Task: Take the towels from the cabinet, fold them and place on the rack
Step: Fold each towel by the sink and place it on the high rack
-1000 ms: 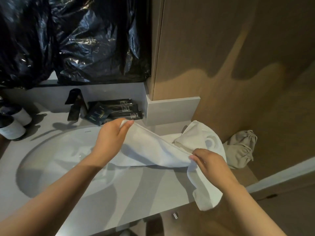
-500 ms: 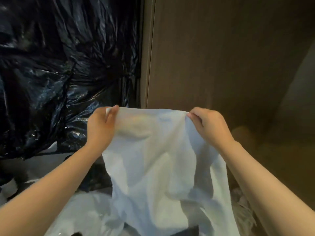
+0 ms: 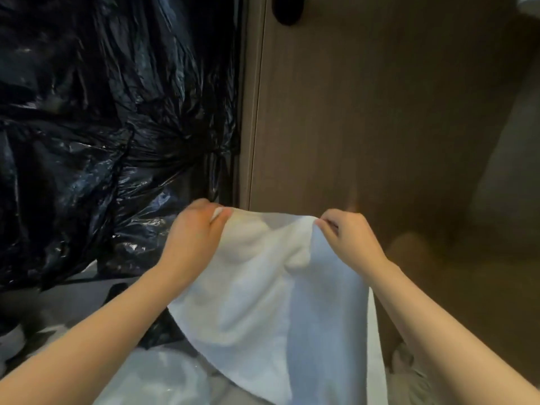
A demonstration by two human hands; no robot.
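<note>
A white towel (image 3: 271, 302) hangs in front of me, held up by its top edge. My left hand (image 3: 194, 238) pinches the upper left corner. My right hand (image 3: 347, 238) pinches the upper right corner. The cloth sags between the two hands and drapes down over the counter, hiding most of the sink below. No rack or cabinet interior is in view.
Crinkled black plastic (image 3: 102, 127) covers the mirror area on the left. A brown wood panel (image 3: 380, 127) fills the right. The grey counter (image 3: 58, 302) and a dark faucet (image 3: 117, 290) show at lower left; a beige cloth (image 3: 406, 363) lies at lower right.
The towel went from lying on the counter to being lifted and held upright by both hands. Since half a second ago the hands moved slightly closer together and the top edge sags more.
</note>
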